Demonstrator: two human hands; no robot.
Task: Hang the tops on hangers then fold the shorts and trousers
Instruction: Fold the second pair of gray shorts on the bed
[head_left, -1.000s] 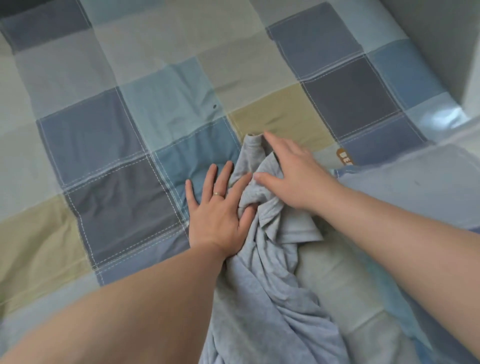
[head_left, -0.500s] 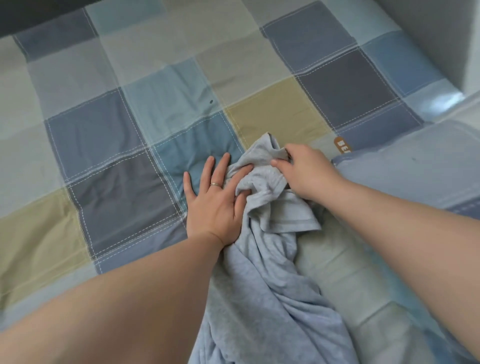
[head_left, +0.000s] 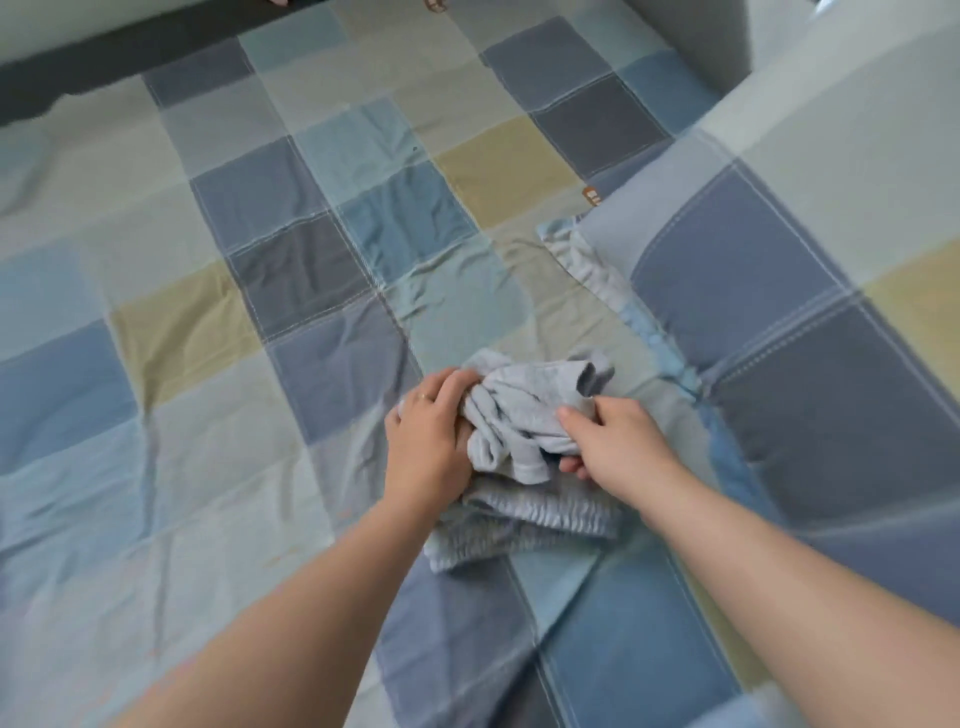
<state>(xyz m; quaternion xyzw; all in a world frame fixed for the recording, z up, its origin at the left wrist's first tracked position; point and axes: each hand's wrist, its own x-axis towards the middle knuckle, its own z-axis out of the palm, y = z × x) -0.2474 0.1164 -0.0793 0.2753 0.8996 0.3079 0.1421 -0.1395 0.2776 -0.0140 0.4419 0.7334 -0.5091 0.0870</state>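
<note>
On patchwork bedspread (head_left: 311, 270): left hand (head_left: 431, 441), right hand (head_left: 618, 447) both grip bunched grey garment (head_left: 524, 410), fingers curled.

A bed fills nearly the whole view, spread with a wrinkled cotton check sheet (head_left: 291, 270) of square patches in slate blue, dark grey, pale green and tan, each outlined in white stitching. A small brown label (head_left: 592, 196) sits on the sheet near its far right. On the right lies a large pillow (head_left: 753, 291) in the same check cloth, its light blue ruffled edge (head_left: 597, 270) resting on the sheet. Beyond the bed's far edge runs a dark strip (head_left: 130, 57), too dim to identify. A plain grey wall (head_left: 696, 36) rises at the upper right. Soft, even daylight covers everything.
</note>
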